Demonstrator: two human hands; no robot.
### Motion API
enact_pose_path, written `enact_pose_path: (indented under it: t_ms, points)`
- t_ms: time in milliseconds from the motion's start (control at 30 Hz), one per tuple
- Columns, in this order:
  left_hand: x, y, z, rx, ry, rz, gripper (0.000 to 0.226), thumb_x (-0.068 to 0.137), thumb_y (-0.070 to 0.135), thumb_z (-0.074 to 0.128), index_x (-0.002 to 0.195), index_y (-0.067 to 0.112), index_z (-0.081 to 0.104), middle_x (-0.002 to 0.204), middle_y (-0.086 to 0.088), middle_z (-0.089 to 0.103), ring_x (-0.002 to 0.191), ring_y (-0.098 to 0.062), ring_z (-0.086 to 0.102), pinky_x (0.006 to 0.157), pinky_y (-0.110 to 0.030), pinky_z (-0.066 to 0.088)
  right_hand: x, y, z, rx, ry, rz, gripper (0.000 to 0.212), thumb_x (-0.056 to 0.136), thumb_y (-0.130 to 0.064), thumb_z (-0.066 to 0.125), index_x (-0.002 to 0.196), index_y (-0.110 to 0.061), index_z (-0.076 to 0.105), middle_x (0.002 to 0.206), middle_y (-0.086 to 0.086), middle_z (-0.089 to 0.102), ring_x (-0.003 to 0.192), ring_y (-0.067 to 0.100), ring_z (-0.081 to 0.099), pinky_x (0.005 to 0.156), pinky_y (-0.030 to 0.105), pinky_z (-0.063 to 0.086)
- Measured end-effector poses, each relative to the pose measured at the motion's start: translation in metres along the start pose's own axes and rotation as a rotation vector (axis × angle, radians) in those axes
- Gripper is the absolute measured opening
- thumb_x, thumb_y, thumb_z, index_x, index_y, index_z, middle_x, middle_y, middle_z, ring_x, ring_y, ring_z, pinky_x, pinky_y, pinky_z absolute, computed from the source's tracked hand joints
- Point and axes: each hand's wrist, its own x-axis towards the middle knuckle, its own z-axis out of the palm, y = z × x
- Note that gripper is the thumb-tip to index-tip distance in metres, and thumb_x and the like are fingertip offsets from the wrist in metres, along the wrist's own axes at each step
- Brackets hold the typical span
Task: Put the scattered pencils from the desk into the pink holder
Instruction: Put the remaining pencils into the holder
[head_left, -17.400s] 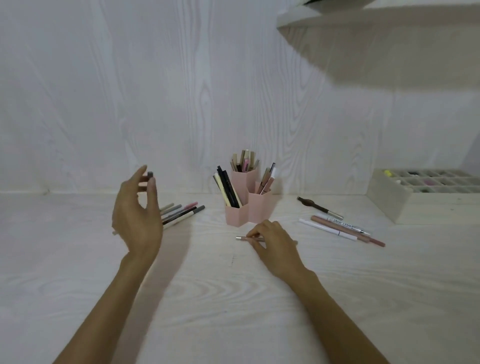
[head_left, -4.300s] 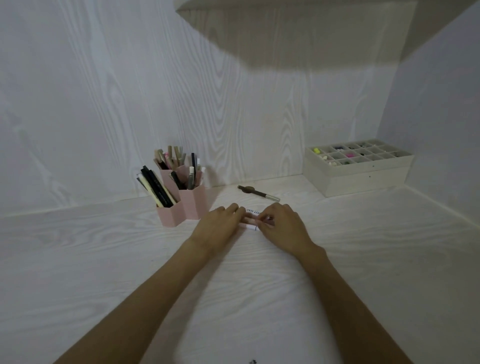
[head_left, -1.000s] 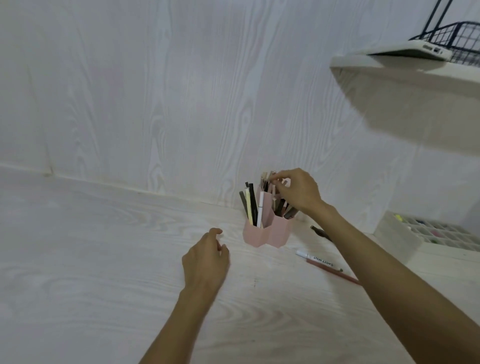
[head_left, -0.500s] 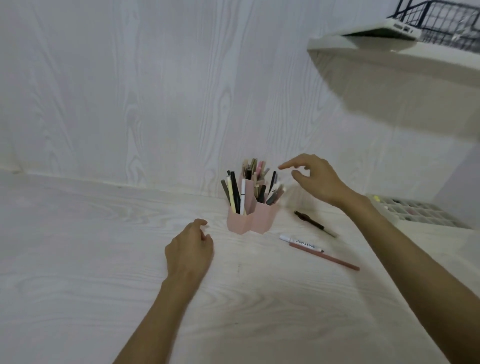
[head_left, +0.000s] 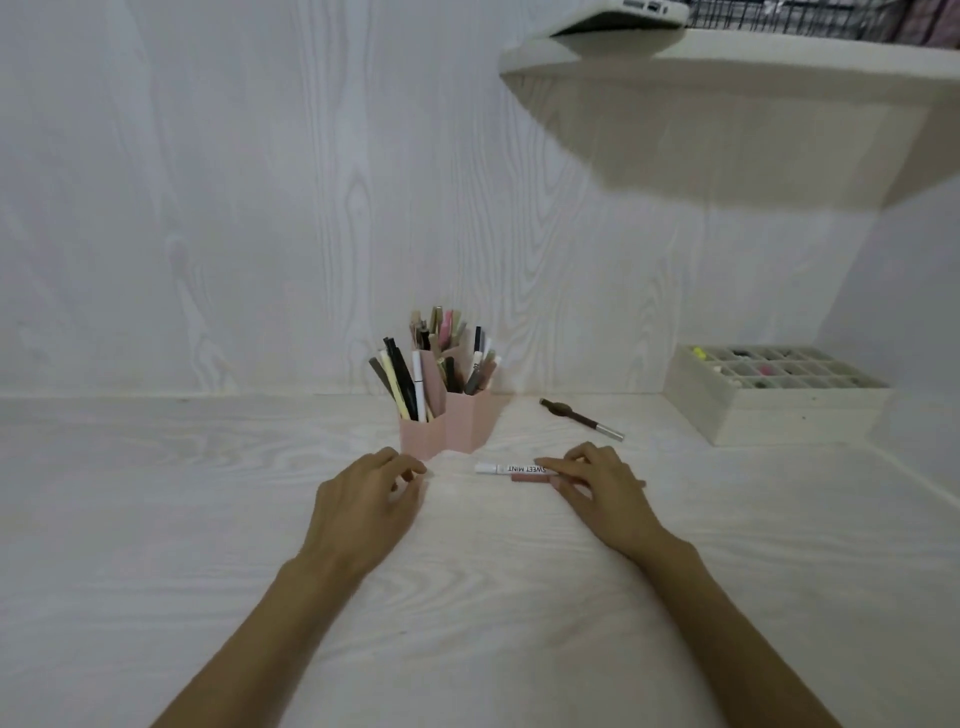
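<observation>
The pink holder (head_left: 457, 428), made of hexagonal cups, stands near the back wall with several pens and pencils upright in it. In front of it to the right lie a white pen (head_left: 511, 468) marked SWEET MINT and a pink-brown pencil (head_left: 527, 478) side by side. My right hand (head_left: 597, 488) rests on their right ends, fingers touching both. My left hand (head_left: 363, 506) lies on the desk just in front of the holder, fingers loosely curled, holding nothing. A dark brown pencil (head_left: 579, 418) lies farther back on the right.
A cream organiser box (head_left: 779, 410) with many small compartments stands at the right by the side wall. A shelf (head_left: 727, 57) carrying a laptop and a wire basket hangs above right. The wall runs close behind the holder.
My right hand has come down from above the holder to the white pen and pink-brown pencil on the desk. My left hand has stayed on the desk in front of the holder.
</observation>
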Motion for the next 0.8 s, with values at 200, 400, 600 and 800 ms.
enact_pose_path:
  t_ms: [200, 400, 600, 800]
  points:
    - [0.021, 0.063, 0.022, 0.062, -0.196, 0.378, 0.033, 0.099, 0.036, 0.038, 0.127, 0.029, 0.054, 0.118, 0.009, 0.060, 0.108, -0.017, 0.052, 0.086, -0.031, 0.041, -0.002, -0.003, 0.003, 0.279, -0.083, -0.113, 0.035, 0.089, -0.021, 0.062, 0.120, -0.038, 0.059, 0.101, -0.016, 0.065, 0.096, 0.010, 0.053, 0.086, 0.024, 0.040]
    - [0.040, 0.092, 0.027, 0.256, -0.275, 0.376, 0.029, 0.095, 0.039, 0.049, 0.115, 0.024, 0.064, 0.110, 0.002, 0.063, 0.101, -0.021, 0.058, 0.076, -0.029, 0.035, -0.002, -0.002, -0.001, 0.549, 0.010, 0.109, 0.057, 0.072, -0.022, 0.080, 0.120, -0.037, 0.053, 0.108, -0.015, 0.057, 0.093, 0.007, 0.055, 0.079, 0.016, 0.049]
    - [0.028, 0.068, 0.012, 0.088, -0.362, 0.177, 0.016, 0.093, 0.030, 0.048, 0.100, 0.026, 0.061, 0.100, 0.007, 0.066, 0.092, -0.019, 0.060, 0.067, -0.029, 0.041, -0.001, -0.004, -0.004, 0.411, -0.041, 0.063, 0.014, 0.077, -0.023, 0.075, 0.091, -0.028, 0.073, 0.092, -0.011, 0.064, 0.093, 0.010, 0.054, 0.083, 0.022, 0.043]
    - [0.039, 0.070, 0.015, 0.045, -0.431, -0.018, 0.034, 0.095, 0.031, 0.047, 0.125, 0.014, 0.043, 0.113, -0.007, 0.063, 0.098, -0.030, 0.060, 0.077, -0.036, 0.049, -0.004, -0.006, -0.002, 0.353, -0.028, 0.018, 0.010, 0.080, -0.025, 0.072, 0.086, -0.033, 0.072, 0.090, -0.014, 0.063, 0.091, 0.005, 0.051, 0.078, 0.015, 0.039]
